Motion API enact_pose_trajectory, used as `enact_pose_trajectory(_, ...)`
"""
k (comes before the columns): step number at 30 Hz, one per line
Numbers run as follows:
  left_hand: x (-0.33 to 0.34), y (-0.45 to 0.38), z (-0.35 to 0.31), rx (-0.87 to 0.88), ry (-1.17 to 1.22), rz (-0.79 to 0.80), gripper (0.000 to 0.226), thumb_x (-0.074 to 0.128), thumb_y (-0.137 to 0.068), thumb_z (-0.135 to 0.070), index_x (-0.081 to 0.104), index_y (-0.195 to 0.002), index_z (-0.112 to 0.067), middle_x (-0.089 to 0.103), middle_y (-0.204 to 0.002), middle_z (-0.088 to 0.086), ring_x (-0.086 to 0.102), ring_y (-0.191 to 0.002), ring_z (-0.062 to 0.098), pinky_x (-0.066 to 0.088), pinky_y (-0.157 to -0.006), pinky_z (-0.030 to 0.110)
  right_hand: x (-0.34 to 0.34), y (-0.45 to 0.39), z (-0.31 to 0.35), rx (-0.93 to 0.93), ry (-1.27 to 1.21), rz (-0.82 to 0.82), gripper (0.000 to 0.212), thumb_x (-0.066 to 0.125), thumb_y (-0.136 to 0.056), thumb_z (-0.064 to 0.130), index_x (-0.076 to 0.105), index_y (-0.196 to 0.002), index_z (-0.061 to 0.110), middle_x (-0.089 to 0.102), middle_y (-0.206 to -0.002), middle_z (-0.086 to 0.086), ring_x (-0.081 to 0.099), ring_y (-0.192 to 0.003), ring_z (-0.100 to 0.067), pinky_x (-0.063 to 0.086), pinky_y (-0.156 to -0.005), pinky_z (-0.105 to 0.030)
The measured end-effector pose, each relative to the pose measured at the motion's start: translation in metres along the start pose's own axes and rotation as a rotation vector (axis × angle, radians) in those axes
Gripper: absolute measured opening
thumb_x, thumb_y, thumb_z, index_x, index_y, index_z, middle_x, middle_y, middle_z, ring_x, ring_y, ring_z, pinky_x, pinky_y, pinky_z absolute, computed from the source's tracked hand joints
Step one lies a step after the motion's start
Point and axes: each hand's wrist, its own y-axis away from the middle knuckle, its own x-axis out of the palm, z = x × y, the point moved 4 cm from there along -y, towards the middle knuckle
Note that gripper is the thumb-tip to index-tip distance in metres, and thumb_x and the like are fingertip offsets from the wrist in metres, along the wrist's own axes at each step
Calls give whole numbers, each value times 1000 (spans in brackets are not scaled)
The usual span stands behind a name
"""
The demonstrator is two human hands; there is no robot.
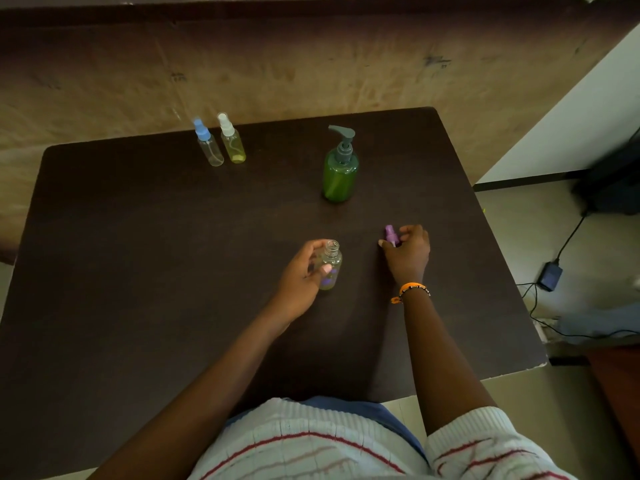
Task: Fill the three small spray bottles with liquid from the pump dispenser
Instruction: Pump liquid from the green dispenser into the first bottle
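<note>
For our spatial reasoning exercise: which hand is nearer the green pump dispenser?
Right. The right hand, holding the purple cap, sits just below-right of the dispenser; the left hand grips the open bottle farther down.

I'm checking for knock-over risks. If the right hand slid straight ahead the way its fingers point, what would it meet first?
Probably the green pump dispenser. The right hand, holding the purple spray cap, points up-table and slightly left, with bare table between. Depth is unclear, so it might pass just beside it.

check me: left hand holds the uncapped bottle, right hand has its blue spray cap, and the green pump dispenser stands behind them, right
Nearly. In the head view the spray cap in the right hand is purple, not blue. The rest holds: the left hand holds the uncapped bottle, the green pump dispenser behind them.
</note>
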Motion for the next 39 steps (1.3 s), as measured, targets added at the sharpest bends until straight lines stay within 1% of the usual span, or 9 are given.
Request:
enact_pose_trajectory(11, -3, -2, 4, -12, -12, -10, 36, 49, -90, 2, 49, -117, -22, 59, -106, -10, 57, -96, -1, 45, -80, 7, 7, 6, 11, -54, 28, 16, 47, 82, -73, 15, 59, -110, -1, 58, -114, -17, 53, -105, -32, 37, -79, -26)
enact_pose_trajectory(17, -5, -3, 8, -21, -4, -14, 36, 48, -91, 1, 49, -116, -24, 59, -107, -10, 57, -97, 0, 46, -81, 9, 8, 7, 15, -64, 70, 30, 49, 82, -74, 18, 58, -113, 0, 55, -118, -17, 49, -108, -33, 42, -87, -35)
enact_pose_trajectory(23, -6, -3, 8, -16, -13, -17, 35, 48, -91, 2, 49, -117, -22, 58, -109, -9, 56, -98, -1, 44, -79, 6, 6, 6, 17, -80, 108, 27, 49, 81, -75, 20, 58, -113, 2, 54, -120, -17, 49, -110, -33, 37, -85, -32)
enact_pose_trajectory(29, -6, -5, 8, -10, -29, -27, 36, 49, -90, 2, 49, -116, -23, 58, -111, -6, 55, -101, 3, 45, -85, 14, -8, -2, 29, -54, -31, 8, 40, 71, -85, 25, 60, -115, 2, 52, -117, -14, 54, -107, -34, 43, -92, -35)
enact_pose_trajectory(31, -8, -6, 9, -12, -46, -34, 35, 50, -90, 0, 49, -115, -25, 58, -110, -9, 55, -101, 2, 45, -84, 14, -17, -8, 37, -57, -121, -14, 29, 60, -92, 17, 60, -113, -4, 49, -113, -12, 62, -91, -19, 47, -85, -17)
enact_pose_trajectory(32, -9, -7, 10, -12, -49, -43, 35, 50, -90, 0, 49, -115, -25, 58, -110, -9, 55, -100, 1, 45, -84, 12, -21, -11, 42, -56, -140, -11, 23, 54, -96, 9, 59, -112, -7, 49, -112, -13, 60, -80, -5, 44, -73, -5)
enact_pose_trajectory(34, -12, -9, 9, -12, -50, -67, 36, 51, -90, 0, 49, -116, -24, 58, -109, -9, 55, -97, -2, 44, -82, 8, -21, -20, 56, -95, -174, -13, 19, 49, -97, 4, 60, -109, -7, 56, -112, -18, 54, -73, 1, 46, -69, -7)
enact_pose_trajectory(37, -17, -11, 7, -16, -31, -94, 34, 53, -89, 0, 49, -117, -20, 58, -105, -10, 55, -94, -4, 44, -77, 5, -8, -29, 83, -183, -231, 111, 19, 59, -93, 7, 62, -110, 0, 64, -116, -17, 60, -94, -14, 47, -83, -16)
enact_pose_trajectory(39, -20, -14, 5, -15, -16, -115, 33, 54, -88, 0, 50, -116, -17, 58, -103, -10, 55, -91, -4, 44, -74, 4, 8, -34, 101, -227, -250, 229, 37, 66, -89, 10, 56, -124, 2, 58, -127, -13, 58, -108, -18, 45, -86, -16)
